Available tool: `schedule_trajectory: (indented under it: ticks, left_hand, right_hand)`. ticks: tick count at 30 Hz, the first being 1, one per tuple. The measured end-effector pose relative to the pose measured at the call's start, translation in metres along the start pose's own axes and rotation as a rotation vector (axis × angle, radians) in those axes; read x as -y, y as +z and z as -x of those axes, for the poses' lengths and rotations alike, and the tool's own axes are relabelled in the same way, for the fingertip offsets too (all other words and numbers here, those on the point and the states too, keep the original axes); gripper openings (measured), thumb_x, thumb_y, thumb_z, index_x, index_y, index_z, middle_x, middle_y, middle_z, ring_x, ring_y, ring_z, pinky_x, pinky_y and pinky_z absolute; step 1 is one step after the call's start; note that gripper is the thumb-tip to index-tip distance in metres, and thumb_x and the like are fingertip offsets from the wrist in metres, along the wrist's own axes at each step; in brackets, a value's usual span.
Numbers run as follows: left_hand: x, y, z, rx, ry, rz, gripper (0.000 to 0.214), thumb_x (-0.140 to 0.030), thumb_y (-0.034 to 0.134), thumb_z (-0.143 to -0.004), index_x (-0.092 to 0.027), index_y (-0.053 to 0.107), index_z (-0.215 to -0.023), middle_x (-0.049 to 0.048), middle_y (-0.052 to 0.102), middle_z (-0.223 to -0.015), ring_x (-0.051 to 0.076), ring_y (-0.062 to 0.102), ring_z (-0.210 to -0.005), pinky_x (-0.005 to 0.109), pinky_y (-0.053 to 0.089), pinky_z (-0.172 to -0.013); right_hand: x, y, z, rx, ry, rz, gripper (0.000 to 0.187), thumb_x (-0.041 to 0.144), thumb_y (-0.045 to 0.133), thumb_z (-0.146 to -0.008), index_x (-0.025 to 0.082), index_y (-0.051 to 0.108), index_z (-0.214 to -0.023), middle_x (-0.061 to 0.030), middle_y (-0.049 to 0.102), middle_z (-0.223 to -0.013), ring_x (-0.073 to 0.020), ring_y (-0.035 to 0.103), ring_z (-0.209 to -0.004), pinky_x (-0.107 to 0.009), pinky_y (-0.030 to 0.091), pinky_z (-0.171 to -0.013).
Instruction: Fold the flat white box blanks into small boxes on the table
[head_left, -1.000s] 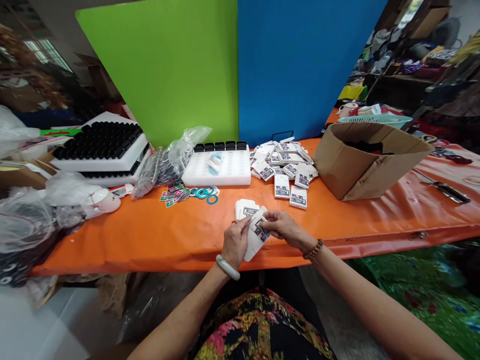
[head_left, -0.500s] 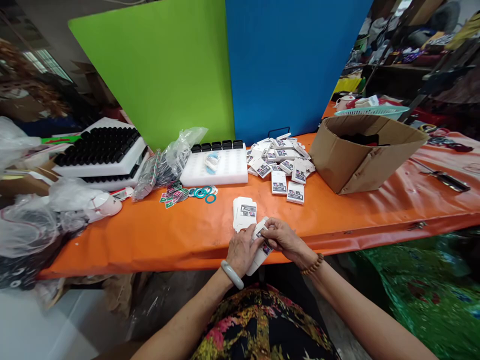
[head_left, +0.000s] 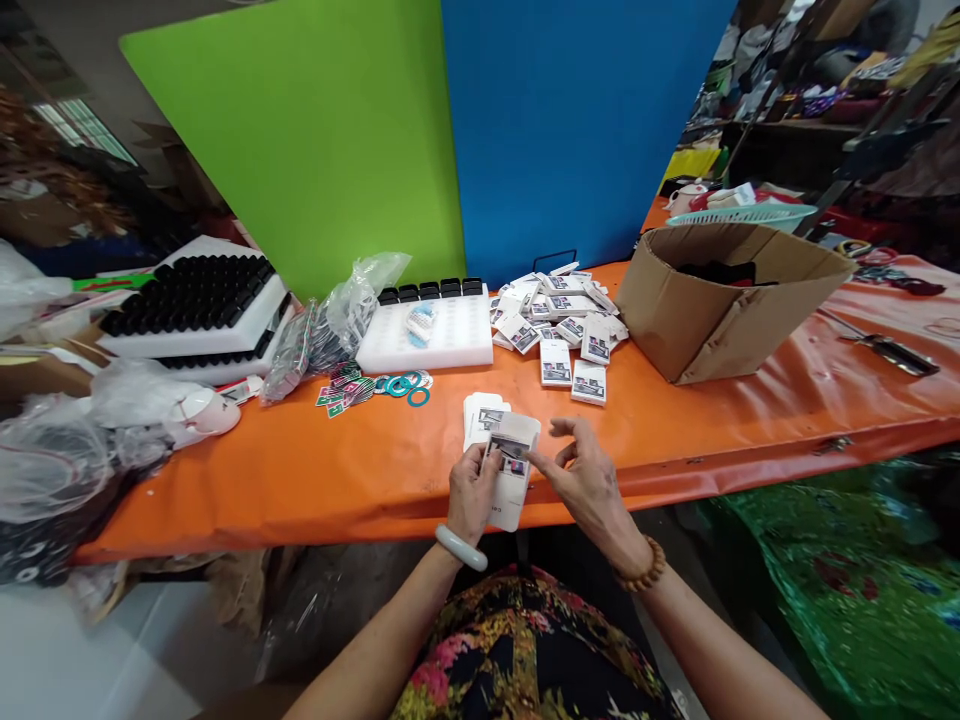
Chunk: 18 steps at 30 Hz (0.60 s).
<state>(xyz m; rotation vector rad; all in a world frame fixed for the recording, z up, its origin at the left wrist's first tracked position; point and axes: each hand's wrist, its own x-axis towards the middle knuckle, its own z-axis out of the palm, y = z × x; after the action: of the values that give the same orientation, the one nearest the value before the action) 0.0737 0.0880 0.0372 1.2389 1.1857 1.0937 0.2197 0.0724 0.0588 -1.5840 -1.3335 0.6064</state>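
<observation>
Table [head_left: 300, 470] edge: left hand [head_left: 471, 490], right hand [head_left: 589, 480] on carton [head_left: 514, 485].

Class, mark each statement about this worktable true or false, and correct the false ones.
1. The left hand holds a white carton. True.
2. The cardboard box stands left of the tray. False: it stands to the right of it.
3. The table cover is orange. True.
4. The rings near the tray are red. False: they are teal.
5. The right hand is clenched in a fist. False: it is open, with its fingers spread beside the carton.
</observation>
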Motion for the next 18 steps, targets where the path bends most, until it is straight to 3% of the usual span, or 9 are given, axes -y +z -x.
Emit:
schedule_trajectory:
  ticks: [4, 6, 9, 11, 14, 16, 18]
  left_hand:
    - [0.004, 0.004, -0.003, -0.106, -0.074, 0.206, 0.031, -0.047, 0.059, -0.076, -0.015, 0.058, -0.080, -0.0019, 0.061, -0.064, 0.012, 0.055, -0.056, 0.022, 0.044, -0.055]
    - [0.005, 0.007, -0.001, -0.123, -0.090, 0.233, 0.031, -0.046, 0.060, -0.075, -0.015, 0.058, -0.077, -0.0028, 0.059, -0.061, 0.011, 0.054, -0.055, 0.021, 0.044, -0.053]
    - [0.004, 0.009, 0.005, -0.073, -0.108, 0.208, 0.028, -0.043, 0.060, -0.077, -0.014, 0.060, -0.077, -0.0007, 0.063, -0.065, 0.011, 0.056, -0.057, 0.020, 0.044, -0.054]
    - [0.003, 0.006, 0.010, -0.033, -0.080, 0.174, 0.026, -0.037, 0.061, -0.076, -0.014, 0.062, -0.090, 0.0022, 0.068, -0.077, 0.013, 0.061, -0.067, 0.021, 0.048, -0.060]
    - [0.004, 0.000, 0.019, 0.006, -0.030, 0.143, 0.045, -0.027, 0.063, -0.075, -0.018, 0.052, -0.117, 0.0056, 0.068, -0.102, 0.016, 0.064, -0.087, 0.025, 0.050, -0.075]
    - [0.007, -0.004, 0.027, 0.051, -0.021, 0.071, 0.048, -0.024, 0.063, -0.075, -0.020, 0.050, -0.121, 0.0062, 0.066, -0.109, 0.017, 0.065, -0.089, 0.028, 0.051, -0.078]
    - [0.013, -0.007, 0.035, 0.116, -0.011, -0.047, 0.043, -0.023, 0.062, -0.075, -0.021, 0.053, -0.117, 0.0057, 0.066, -0.109, 0.017, 0.064, -0.089, 0.029, 0.051, -0.078]
  right_hand:
    - [-0.018, 0.008, 0.010, 0.421, 0.226, -0.363, 0.036, 0.048, 0.067, -0.068, 0.018, 0.056, -0.086, -0.0017, 0.062, -0.072, -0.0130, 0.054, -0.056, -0.027, 0.047, -0.055]
    - [-0.025, 0.012, 0.015, 0.496, 0.279, -0.539, 0.034, 0.048, 0.066, -0.070, 0.018, 0.056, -0.080, 0.0003, 0.061, -0.066, -0.0124, 0.055, -0.056, -0.026, 0.047, -0.055]
    - [-0.037, 0.012, 0.020, 0.489, 0.302, -0.607, 0.034, 0.047, 0.069, -0.068, 0.017, 0.057, -0.080, 0.0009, 0.061, -0.066, -0.0116, 0.054, -0.055, -0.024, 0.046, -0.054]
    - [-0.046, 0.008, 0.024, 0.515, 0.290, -0.559, 0.031, 0.044, 0.067, -0.071, 0.017, 0.058, -0.082, 0.0004, 0.061, -0.066, -0.0130, 0.056, -0.058, -0.026, 0.048, -0.057]
    - [-0.057, 0.000, 0.033, 0.408, 0.192, -0.406, 0.041, 0.036, 0.065, -0.075, 0.019, 0.052, -0.109, -0.0026, 0.066, -0.083, -0.0143, 0.059, -0.064, -0.030, 0.051, -0.065]
    - [-0.059, -0.004, 0.041, 0.316, 0.109, -0.324, 0.057, 0.032, 0.064, -0.076, 0.023, 0.040, -0.127, -0.0063, 0.063, -0.105, -0.0138, 0.060, -0.069, -0.030, 0.051, -0.069]
    - [-0.058, -0.007, 0.050, 0.304, 0.076, -0.283, 0.054, 0.031, 0.061, -0.078, 0.024, 0.041, -0.128, -0.0065, 0.062, -0.108, -0.0137, 0.060, -0.069, -0.030, 0.051, -0.069]
